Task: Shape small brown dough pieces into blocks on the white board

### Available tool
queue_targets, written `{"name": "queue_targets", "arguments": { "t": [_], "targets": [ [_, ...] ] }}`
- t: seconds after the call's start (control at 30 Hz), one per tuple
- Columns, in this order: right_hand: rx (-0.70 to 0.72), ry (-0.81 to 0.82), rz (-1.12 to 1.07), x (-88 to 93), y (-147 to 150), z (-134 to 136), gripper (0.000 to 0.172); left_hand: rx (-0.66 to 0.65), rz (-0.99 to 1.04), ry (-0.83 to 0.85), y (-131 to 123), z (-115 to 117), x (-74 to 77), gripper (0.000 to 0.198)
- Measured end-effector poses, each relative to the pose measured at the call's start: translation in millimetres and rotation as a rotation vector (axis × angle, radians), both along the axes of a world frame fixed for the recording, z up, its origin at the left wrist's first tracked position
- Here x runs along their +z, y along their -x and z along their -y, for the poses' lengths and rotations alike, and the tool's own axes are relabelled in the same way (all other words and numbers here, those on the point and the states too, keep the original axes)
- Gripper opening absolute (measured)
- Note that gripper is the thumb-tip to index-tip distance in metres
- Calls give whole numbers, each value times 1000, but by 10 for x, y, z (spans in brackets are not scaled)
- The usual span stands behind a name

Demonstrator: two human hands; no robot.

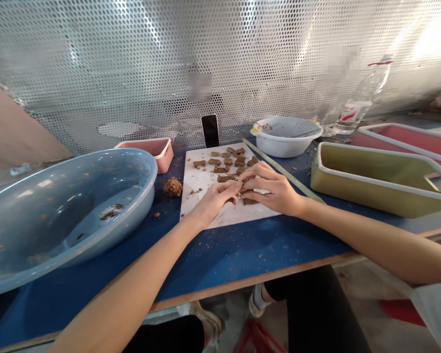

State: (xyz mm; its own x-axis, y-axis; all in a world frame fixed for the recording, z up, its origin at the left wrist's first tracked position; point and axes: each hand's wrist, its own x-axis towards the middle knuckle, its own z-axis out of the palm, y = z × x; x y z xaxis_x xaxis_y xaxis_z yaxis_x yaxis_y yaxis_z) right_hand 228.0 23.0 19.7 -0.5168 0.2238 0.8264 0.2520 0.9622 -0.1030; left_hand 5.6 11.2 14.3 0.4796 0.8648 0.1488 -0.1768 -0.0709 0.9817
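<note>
Both my hands meet over a white cutting board (pixel 202 184) on the blue table. My left hand (pixel 215 198) pinches a small brown dough piece (pixel 247 195) from the left, fingers closed on it. My right hand (pixel 272 189) curls over the same piece from the right, fingers pressed together. Several small brown shaped pieces (pixel 226 162) lie in rows on the far half of the board. A rough ball of brown dough (pixel 172 187) sits on the table just left of the board.
A large blue basin (pixel 29 235) fills the left. A pink tray (pixel 150 147), a black phone (pixel 210 130), a white bowl (pixel 284 139) and a plastic bottle (pixel 356 105) stand behind. A thin stick (pixel 282 171) lies diagonally; a green tray (pixel 378 179) sits right. A perforated metal wall backs the table.
</note>
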Motion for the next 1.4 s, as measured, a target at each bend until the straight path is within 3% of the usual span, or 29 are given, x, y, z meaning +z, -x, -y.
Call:
{"name": "queue_targets", "arguments": {
  "t": [0.23, 0.53, 0.77, 0.97, 1.1, 1.27, 1.4],
  "targets": [
    [-13, 63, -13, 9, 43, 55, 13, -19, 15, 50, 8, -31, -6, 55],
    [-37, 83, 12, 29, 35, 111, 21, -29, 36, 125, 25, -34, -10, 48],
    [-141, 162, -75, -103, -2, 112, 36, -18, 89, 173, 26, -46, -20, 39],
    [-66, 208, 87, -64, 17, 143, 68, -12, 133, 252, 13, -37, -41, 36],
    [-110, 175, 29, -32, 15, 100, 63, -31, 112, 232, 18, -41, -15, 35],
    [-79, 63, 11, -32, 4, 35, 39, -18, 127, 244, 35, -66, -27, 32],
    [-66, 59, 1, -21, 23, 56, 40, -42, 166, 271, 40, -73, -49, 34]
  ]
}}
